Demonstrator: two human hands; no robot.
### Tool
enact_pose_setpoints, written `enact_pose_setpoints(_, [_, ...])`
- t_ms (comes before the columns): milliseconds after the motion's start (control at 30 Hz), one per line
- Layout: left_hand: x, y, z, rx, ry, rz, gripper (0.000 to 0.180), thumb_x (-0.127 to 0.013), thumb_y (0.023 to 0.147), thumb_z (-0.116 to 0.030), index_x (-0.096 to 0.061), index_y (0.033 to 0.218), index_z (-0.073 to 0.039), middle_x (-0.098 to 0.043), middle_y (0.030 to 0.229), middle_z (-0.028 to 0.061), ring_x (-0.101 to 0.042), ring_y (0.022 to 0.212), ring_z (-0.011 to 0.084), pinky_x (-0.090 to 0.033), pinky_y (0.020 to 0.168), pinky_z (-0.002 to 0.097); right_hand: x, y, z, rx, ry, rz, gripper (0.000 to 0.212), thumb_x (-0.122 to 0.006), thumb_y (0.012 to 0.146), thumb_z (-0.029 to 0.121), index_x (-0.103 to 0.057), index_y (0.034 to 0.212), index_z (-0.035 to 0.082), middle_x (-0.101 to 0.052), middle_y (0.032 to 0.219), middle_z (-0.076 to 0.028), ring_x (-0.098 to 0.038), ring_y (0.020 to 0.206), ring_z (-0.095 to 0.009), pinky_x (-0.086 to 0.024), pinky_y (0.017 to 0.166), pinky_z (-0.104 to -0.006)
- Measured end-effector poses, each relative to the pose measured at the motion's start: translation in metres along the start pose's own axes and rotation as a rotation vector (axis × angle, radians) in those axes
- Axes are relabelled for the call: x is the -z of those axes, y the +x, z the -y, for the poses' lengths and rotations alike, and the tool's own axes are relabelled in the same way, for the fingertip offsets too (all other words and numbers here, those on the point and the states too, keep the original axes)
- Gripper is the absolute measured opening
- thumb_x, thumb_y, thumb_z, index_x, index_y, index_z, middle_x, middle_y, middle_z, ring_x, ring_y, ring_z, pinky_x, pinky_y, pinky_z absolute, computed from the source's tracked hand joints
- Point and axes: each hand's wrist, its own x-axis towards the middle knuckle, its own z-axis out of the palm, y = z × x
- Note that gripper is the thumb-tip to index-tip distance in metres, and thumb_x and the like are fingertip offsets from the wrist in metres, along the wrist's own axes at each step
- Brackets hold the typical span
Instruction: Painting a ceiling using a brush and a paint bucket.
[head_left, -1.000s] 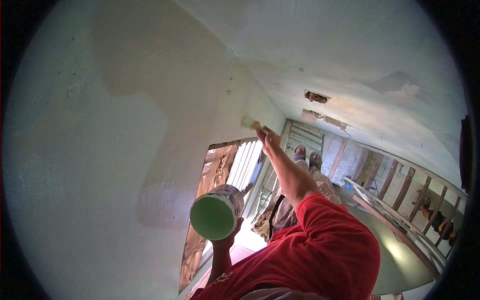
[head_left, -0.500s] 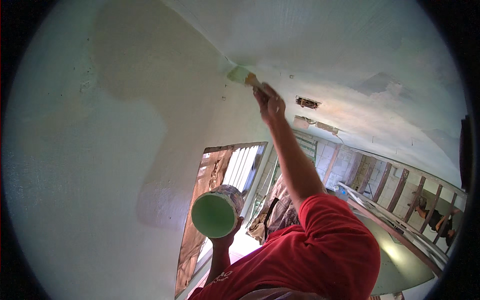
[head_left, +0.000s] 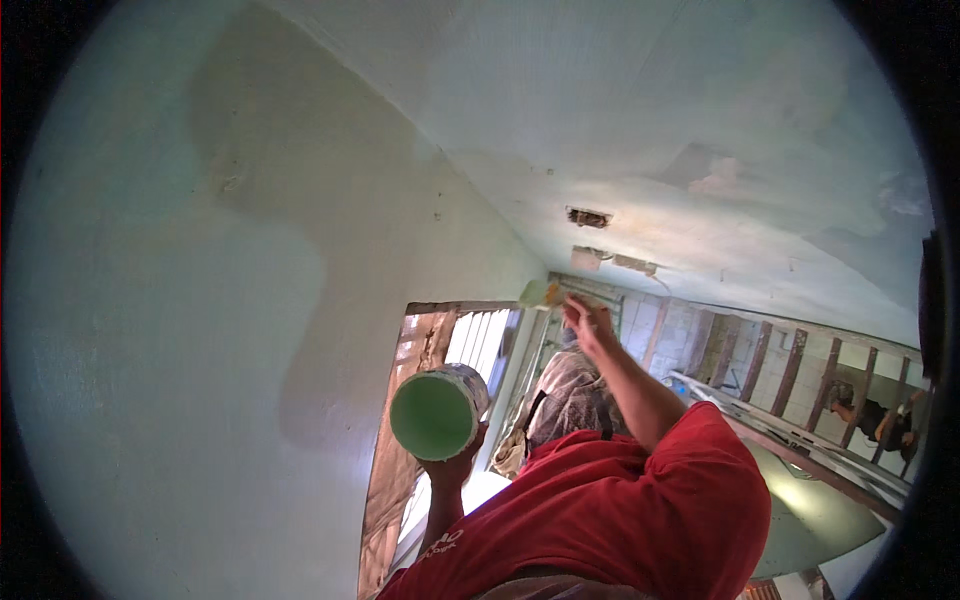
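Observation:
My left hand [head_left: 457, 464] is wrapped around a paint bucket [head_left: 482, 386] from below and behind. The bucket is tilted so that its round mouth faces me, with light green paint [head_left: 432, 420] inside. In my right hand [head_left: 592, 325] is a paintbrush [head_left: 541, 293], its bristles coated pale green and pointing left. The brush is in front of the upper right corner of the window; whether it touches the wall I cannot tell. Up the left side rises the wall [head_left: 160, 330], pale green with a darker, damp-looking patch [head_left: 350, 230].
Below the brush is a window [head_left: 480, 335] with bars and a brown covering. The sloping upper surface [head_left: 600, 90] has a recessed box opening [head_left: 588, 217]. At right stand a wooden slatted railing [head_left: 795, 365] and a glossy greenish panel [head_left: 800, 510]. Another person [head_left: 870, 415] is beyond the slats.
My right hand has brought the brush down and to the right, from the seam between the two painted surfaces to near the window corner. The bucket has barely shifted.

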Motion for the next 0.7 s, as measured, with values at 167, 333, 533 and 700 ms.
enact_pose_setpoints(167, [-0.006, 0.022, -0.01, -0.053, -0.287, -0.019, 0.106, -0.096, 0.065, -0.025, -0.035, 0.148, -0.002, -0.053, 0.139, 0.0166, -0.055, 0.128, 0.0301, -0.044, 0.11, 0.0452, 0.047, -0.047, 0.206, 0.546, -0.083, 0.152, 0.018, -0.071, 0.091, 0.01, -0.069, 0.108, 0.005, -0.069, 0.098, -0.004, -0.067, 0.087, -0.015, -0.058, 0.08, -0.0278])
enact_pose_setpoints(333, [-0.009, 0.036, -0.001, -0.151, -0.283, -0.084, 0.107, -0.097, 0.063, -0.028, -0.034, 0.145, -0.003, -0.051, 0.136, 0.0153, -0.055, 0.122, 0.0287, -0.049, 0.101, 0.0424, 0.035, -0.159, 0.382, 1.007, 0.186, 0.285, 0.019, -0.065, 0.095, 0.005, -0.063, 0.114, 0.003, -0.067, 0.106, -0.008, -0.066, 0.096, -0.019, -0.057, 0.087, -0.0305])
enact_pose_setpoints(533, [-0.019, 0.044, -0.013, -0.138, -0.417, -0.107, 0.105, -0.095, 0.063, -0.018, -0.033, 0.146, -0.006, -0.052, 0.132, 0.0127, -0.055, 0.122, 0.0261, -0.051, 0.099, 0.0415, -0.047, -0.333, 0.477, 1.649, 0.03, 0.417, 0.03, -0.069, 0.093, 0.002, -0.06, 0.12, -0.009, -0.065, 0.118, -0.018, -0.068, 0.108, -0.031, -0.06, 0.097, -0.0382])
enact_pose_setpoints(700, [-0.037, 0.049, -0.037, -0.15, -0.691, -0.083, 0.11, -0.093, 0.064, -0.007, -0.027, 0.151, -0.006, -0.05, 0.137, 0.0143, -0.056, 0.123, 0.0272, -0.053, 0.099, 0.0425, -0.121, -0.442, 0.519, 2.268, -0.133, 0.043, 0.019, -0.07, 0.089, -0.005, -0.067, 0.104, -0.016, -0.066, 0.115, -0.024, -0.07, 0.1, -0.031, -0.063, 0.092, -0.0381])
